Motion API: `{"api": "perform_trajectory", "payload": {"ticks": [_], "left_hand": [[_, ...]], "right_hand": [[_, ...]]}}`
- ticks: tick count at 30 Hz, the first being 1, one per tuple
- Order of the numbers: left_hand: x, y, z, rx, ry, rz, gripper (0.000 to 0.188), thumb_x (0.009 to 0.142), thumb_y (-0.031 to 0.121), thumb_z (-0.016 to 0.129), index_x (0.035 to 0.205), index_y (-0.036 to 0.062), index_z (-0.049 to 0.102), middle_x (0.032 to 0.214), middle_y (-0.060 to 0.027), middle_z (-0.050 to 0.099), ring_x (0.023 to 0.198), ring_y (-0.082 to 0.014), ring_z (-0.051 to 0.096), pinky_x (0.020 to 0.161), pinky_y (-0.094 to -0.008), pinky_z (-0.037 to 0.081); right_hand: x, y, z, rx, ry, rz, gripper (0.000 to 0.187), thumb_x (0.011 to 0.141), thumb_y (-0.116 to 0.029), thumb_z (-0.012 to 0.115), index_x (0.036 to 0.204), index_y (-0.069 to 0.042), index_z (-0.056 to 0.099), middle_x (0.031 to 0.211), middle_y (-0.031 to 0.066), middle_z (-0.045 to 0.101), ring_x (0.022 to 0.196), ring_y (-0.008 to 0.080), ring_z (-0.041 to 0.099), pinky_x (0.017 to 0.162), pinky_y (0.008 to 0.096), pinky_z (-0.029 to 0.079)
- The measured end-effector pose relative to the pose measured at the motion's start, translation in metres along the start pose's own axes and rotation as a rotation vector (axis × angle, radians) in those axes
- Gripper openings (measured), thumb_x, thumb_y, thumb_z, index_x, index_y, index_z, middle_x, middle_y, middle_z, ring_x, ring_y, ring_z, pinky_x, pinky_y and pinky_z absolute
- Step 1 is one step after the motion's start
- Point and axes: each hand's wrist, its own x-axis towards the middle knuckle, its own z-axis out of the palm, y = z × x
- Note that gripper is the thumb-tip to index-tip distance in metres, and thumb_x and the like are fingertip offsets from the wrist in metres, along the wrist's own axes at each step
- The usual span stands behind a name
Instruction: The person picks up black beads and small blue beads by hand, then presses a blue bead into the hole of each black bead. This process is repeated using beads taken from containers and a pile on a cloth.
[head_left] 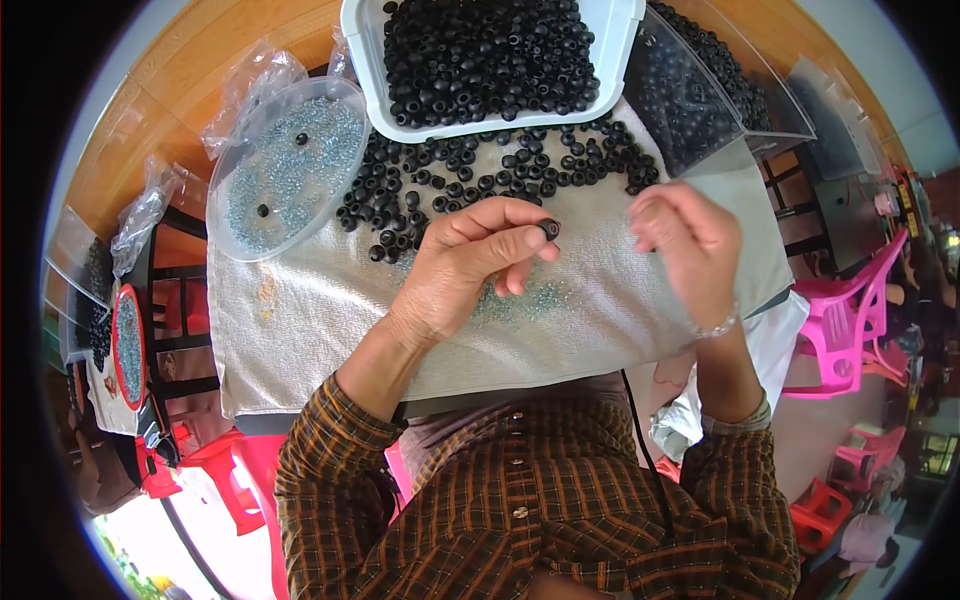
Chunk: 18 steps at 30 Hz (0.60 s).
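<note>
A plaid shirt [515,480] lies nearest. Below the white tub [622,55], the left hand [465,262] pinches a black bead [550,229] between thumb and forefinger — probably so its hole is exposed. Below the tub's right corner, the blurred right hand [690,240] curls its fingers; whether around anything, I cannot tell. Left of the tub sits a clear dish [219,215] of bluish beads [290,170]; loose black beads [388,238] clutter the cloth [330,330] just below the tub — blocking a direct reach; right stands a clear box [705,150].

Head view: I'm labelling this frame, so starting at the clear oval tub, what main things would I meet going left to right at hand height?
Clear oval tub of small blue-grey beads, left hand with a black bead pinched at its fingertips, right hand, large pink chair.
</note>
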Motion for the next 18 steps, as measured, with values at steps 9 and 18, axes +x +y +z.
{"api": "perform_trajectory", "payload": {"ticks": [9, 18], "left_hand": [[0.004, -0.003, 0.003, 0.043, -0.043, 0.006, 0.017, 0.090, 0.015, 0.064, 0.102, 0.0026, 0.065, 0.084, -0.0049, 0.068, 0.058, -0.0061, 0.052, 0.052, -0.0200, 0.042], [0.004, -0.003, 0.002, 0.053, -0.024, 0.006, 0.017, 0.090, 0.011, 0.061, 0.104, 0.0027, 0.065, 0.085, -0.0076, 0.068, 0.058, -0.0069, 0.051, 0.052, -0.0207, 0.042]], "right_hand": [[-0.009, 0.036, -0.039, -0.771, -0.024, -0.268, 0.013, 0.078, 0.000, 0.064, 0.090, -0.005, 0.066, 0.082, 0.0064, 0.062, 0.068, 0.0190, 0.061, 0.060, 0.0272, 0.048], [0.017, 0.035, -0.031, -0.973, -0.270, -0.326, 0.011, 0.072, -0.006, 0.065, 0.083, -0.008, 0.066, 0.080, 0.0046, 0.055, 0.077, 0.0227, 0.058, 0.065, 0.0333, 0.048]]}}
